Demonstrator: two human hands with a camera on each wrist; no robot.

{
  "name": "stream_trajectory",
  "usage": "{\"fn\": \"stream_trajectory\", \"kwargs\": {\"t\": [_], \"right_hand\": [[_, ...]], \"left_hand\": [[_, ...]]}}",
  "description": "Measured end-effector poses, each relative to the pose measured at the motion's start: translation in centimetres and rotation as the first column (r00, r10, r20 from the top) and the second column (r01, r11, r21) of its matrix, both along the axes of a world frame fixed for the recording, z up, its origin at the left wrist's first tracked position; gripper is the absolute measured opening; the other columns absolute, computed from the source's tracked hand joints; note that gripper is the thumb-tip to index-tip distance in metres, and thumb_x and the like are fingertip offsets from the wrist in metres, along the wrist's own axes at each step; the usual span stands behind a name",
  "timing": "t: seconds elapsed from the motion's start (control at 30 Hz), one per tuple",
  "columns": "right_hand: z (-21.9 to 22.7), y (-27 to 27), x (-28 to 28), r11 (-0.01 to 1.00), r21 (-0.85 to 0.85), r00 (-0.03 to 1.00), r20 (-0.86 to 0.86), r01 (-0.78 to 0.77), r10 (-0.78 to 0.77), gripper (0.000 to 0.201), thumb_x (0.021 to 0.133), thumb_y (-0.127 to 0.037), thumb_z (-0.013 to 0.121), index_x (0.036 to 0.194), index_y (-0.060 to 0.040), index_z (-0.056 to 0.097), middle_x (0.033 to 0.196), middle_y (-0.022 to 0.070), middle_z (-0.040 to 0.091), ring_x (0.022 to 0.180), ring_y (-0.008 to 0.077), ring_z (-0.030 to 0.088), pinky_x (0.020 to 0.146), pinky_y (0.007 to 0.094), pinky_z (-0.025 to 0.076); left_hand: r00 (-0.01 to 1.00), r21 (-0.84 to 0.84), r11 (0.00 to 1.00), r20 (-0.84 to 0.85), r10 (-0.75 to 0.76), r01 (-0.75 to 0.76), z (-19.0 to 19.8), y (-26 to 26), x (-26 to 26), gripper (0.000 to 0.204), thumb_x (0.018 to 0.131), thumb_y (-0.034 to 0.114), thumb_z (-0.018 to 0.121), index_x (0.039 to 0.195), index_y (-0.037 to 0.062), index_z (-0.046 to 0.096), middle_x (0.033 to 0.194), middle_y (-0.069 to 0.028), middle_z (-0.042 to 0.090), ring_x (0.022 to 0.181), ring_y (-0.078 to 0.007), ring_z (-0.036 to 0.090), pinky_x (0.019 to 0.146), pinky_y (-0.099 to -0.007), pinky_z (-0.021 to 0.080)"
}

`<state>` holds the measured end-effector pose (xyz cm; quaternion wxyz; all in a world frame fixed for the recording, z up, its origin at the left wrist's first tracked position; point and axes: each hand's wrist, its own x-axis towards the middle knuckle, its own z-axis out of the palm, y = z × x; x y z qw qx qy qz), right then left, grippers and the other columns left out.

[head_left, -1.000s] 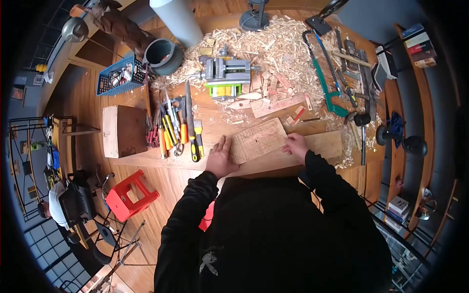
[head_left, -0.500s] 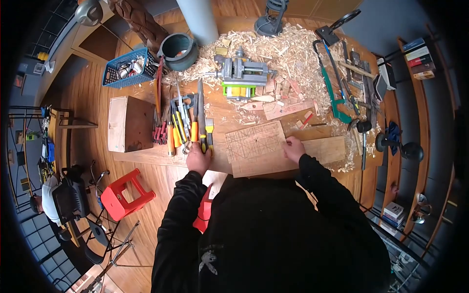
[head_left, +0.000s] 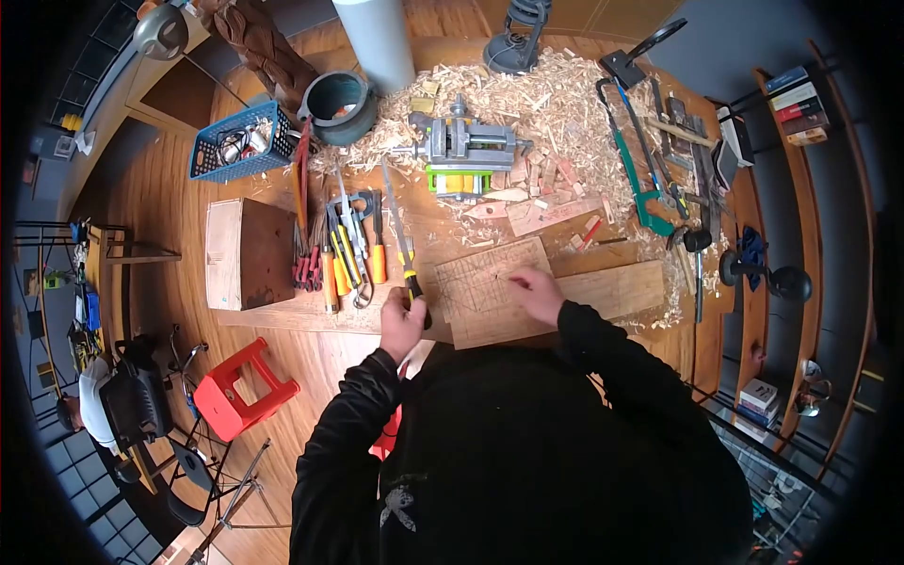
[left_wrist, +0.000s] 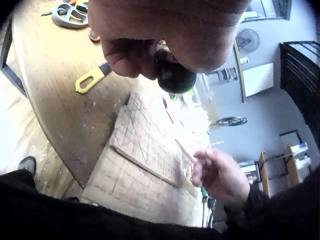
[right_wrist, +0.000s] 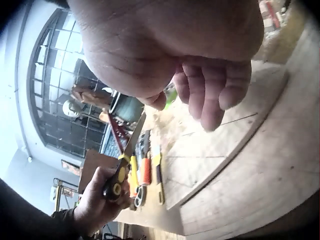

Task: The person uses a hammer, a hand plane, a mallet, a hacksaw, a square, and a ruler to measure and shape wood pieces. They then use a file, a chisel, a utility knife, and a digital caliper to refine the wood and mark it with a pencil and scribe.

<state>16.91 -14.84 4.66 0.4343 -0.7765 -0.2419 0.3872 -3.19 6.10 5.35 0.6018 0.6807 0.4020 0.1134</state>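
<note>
My left hand grips the black-and-yellow handle of a long file, and its grey tapering blade points away from me across the bench. In the right wrist view the same file slants upward from the fist. A rectangular wooden board with pencilled lines lies on a longer plank at the bench's front edge. Over the right part of the marked board hovers my right hand, fingers loosely bent and holding nothing. The right wrist view shows its fingers above the pencilled surface.
Left of the file lie a brush, scissors and several orange- and yellow-handled tools. A wooden block stands beyond them. A vise sits among shavings behind the board. Right are a green saw and a mallet.
My left hand has left the marked board, reached left to the tools and picked up the file, bringing it rightward. My right hand has shifted from the board's right edge to over it.
</note>
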Motion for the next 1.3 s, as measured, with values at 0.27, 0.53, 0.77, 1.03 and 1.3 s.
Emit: {"fn": "stream_trajectory", "kwargs": {"t": [0.27,0.53,0.77,1.03,1.3], "right_hand": [[5.2,8.2,-4.3,0.951,0.198,0.924,-0.258,-0.237,0.284,0.027,0.089,-0.021,0.068,0.102,0.0023,0.064,0.087,0.0067,0.065,0.084,0.0141,0.063,0.076,0.0287,0.051],[3.8,-0.7,-0.6,0.985,0.112,0.943,-0.319,0.132,-0.09,0.005,0.088,-0.007,0.061,0.085,-0.0036,0.059,0.074,0.0008,0.06,0.066,0.0124,0.057,0.06,0.0299,0.047],[2.2,-10.7,-1.1,0.954,-0.222,0.962,0.229,0.2,-0.148,0.01,0.083,-0.013,0.063,0.083,-0.0029,0.063,0.069,0.0081,0.061,0.067,0.0156,0.06,0.062,0.0324,0.047],[0.9,-14.4,-2.3,0.964,-0.249,0.994,0.068,0.098,-0.084,0.007,0.083,-0.011,0.064,0.08,-0.005,0.064,0.065,0.005,0.06,0.055,0.0139,0.059,0.052,0.0302,0.047],[4.0,-12.7,-1.2,0.927,-0.368,0.894,-0.384,0.08,-0.23,0.009,0.086,-0.011,0.063,0.093,-0.0063,0.065,0.067,0.003,0.057,0.049,0.0115,0.055,0.045,0.0272,0.047]], "left_hand": [[0.948,0.458,0.852,0.054,-0.313,0.255,2.9,-4.2,0.2,0.029,0.081,0.02,0.073,0.094,0.0016,0.054,0.074,-0.0169,0.061,0.065,-0.0347,0.063,0.059,-0.041,0.05],[0.787,0.581,0.554,-0.29,-0.544,0.596,1.0,-2.0,2.7,0.075,0.072,0.035,0.081,0.127,-0.0045,0.049,0.125,-0.028,0.051,0.118,-0.0431,0.049,0.1,-0.0454,0.042],[0.678,0.535,0.425,-0.486,-0.552,0.73,-1.1,-1.2,5.6,0.113,0.054,0.045,0.085,0.141,-0.0047,0.034,0.144,-0.0256,0.037,0.135,-0.0405,0.033,0.109,-0.0482,0.03],[0.659,0.5,0.461,-0.358,-0.662,0.733,-0.6,-0.7,6.4,0.09,0.057,0.033,0.077,0.133,-0.0051,0.047,0.131,-0.0277,0.053,0.126,-0.0398,0.048,0.107,-0.0426,0.038],[0.665,0.338,0.592,-0.163,-0.729,0.732,1.8,0.6,8.4,0.04,0.07,0.011,0.067,0.108,-0.0014,0.067,0.1,-0.0213,0.069,0.07,-0.0311,0.068,0.066,-0.0337,0.055]]}}
